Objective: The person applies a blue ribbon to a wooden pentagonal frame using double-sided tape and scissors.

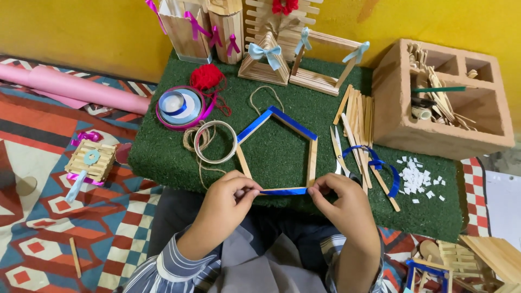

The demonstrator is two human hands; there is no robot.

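Green turf mat carries the work, laid over a patterned rug.

Terracotta hollow block at right serves as a bin: its compartments hold loose craft sticks, a green pencil-like stick and a small tape roll.

Pentagon stick frame lies flat mid-mat, near edge toward the person. Progress, judged from how it lies: the two top sticks are covered in blue ribbon, the bottom stick looks blue along its length, and the two side sticks are bare wood. So roughly three of five sides are done.

Left hand pinches the left end of the bottom stick, fingers closed on it. Right hand pinches the right end, also closed on it.

Pile of spare sticks sits right of the frame, with scissors and loose blue ribbon just beside. White paper scraps lie further right.

Ribbon spool, red yarn and twine sit left of the frame.
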